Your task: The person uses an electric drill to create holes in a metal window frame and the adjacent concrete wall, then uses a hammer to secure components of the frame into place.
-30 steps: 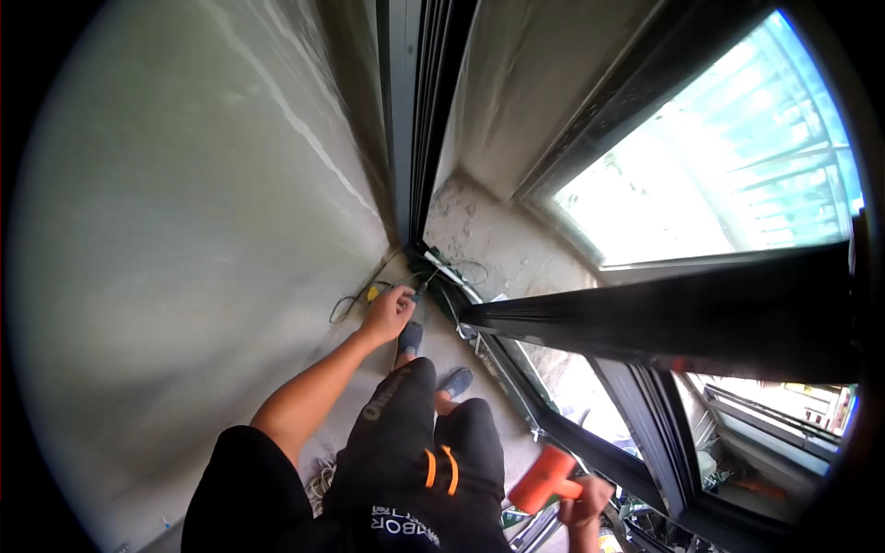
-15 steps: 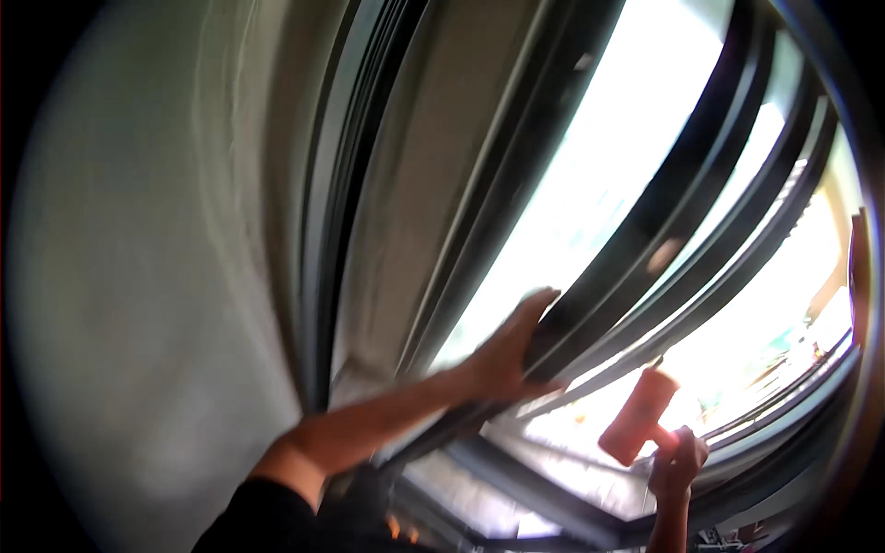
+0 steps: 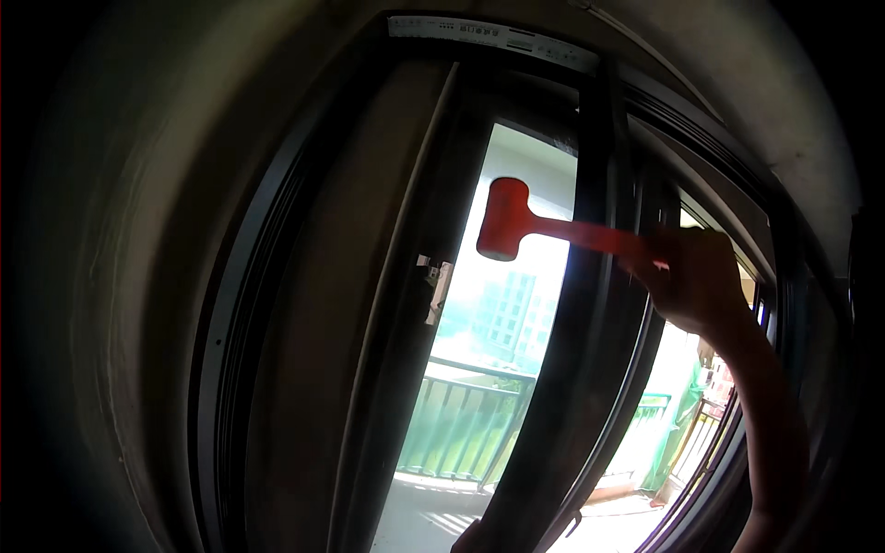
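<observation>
Raised high on the right, my right hand (image 3: 693, 276) is closed around the handle of an orange-red mallet (image 3: 504, 219). The mallet head points left, in front of a bright glass pane. Low in the picture, dark fingertips of my left hand (image 3: 468, 536) show at one side of a dark door stile (image 3: 539, 442), with another tip at its other side. That hand appears to grip the stile; most of it is cut off by the lower edge. The stile belongs to a dark-framed glass door panel standing within a larger frame.
A pale labelled strip (image 3: 493, 33) runs along the top frame. Small light metal hardware (image 3: 433, 281) sits on the stile left of the pane. A grey wall (image 3: 101, 304) flanks the left. Beyond the glass are a balcony railing (image 3: 461, 419) and green netting (image 3: 678, 433).
My right hand has lifted the mallet from low right to high up, its head now pointing left. The view has tilted upward, and my left hand has dropped almost out of the picture.
</observation>
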{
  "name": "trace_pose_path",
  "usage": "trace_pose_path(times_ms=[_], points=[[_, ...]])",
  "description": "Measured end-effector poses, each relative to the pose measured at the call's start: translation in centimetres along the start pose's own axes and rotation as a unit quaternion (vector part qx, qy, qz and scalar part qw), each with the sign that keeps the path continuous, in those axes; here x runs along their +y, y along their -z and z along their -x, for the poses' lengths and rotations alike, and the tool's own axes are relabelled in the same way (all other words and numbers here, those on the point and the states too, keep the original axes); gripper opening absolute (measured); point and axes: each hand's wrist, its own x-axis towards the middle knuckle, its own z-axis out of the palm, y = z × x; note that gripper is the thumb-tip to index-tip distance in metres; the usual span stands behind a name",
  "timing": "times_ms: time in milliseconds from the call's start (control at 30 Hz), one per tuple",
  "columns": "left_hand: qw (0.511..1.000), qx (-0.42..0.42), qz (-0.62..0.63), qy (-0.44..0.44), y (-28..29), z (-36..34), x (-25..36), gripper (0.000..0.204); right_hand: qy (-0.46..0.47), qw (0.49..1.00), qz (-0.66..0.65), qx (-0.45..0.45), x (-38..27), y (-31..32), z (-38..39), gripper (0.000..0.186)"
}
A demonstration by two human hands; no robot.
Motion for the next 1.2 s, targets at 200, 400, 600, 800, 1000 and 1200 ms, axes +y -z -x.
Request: trace_pose_path(times_ms=[200, 400, 600, 800, 1000, 1200], points=[[0.962, 0.221, 0.121, -0.1, 9.4, -10.0, -2.7, 0.091, -0.037, 0.986, 0.146, -0.07, -0.1, 2.1, -13.8, 0.048], [0.802, 0.512, -0.088, -0.295, 35.8, -47.8, -0.3, 0.056, -0.019, 0.956, 0.271, -0.108, 2.6, -0.1, -15.4, 0.043], [0.484, 0.5, -0.651, -0.303, 52.3, -62.0, 10.3, 0.096, -0.052, 0.972, 0.188, -0.133, 2.4, 3.1, -16.5, 0.033], [0.701, 0.306, -0.637, -0.091, 51.1, -63.3, 11.6, 0.098, 0.072, 0.945, 0.317, -0.034, 8.2, 5.1, -18.9, 0.035], [0.674, 0.348, -0.637, -0.139, 51.5, -63.0, 12.4, 0.094, 0.096, 0.928, 0.359, 0.011, 13.2, 6.9, -21.4, 0.04], [0.684, 0.337, -0.639, -0.099, 51.2, -61.5, 13.3, 0.095, 0.091, 0.909, 0.399, 0.077, 15.5, 6.6, -24.1, 0.046]])
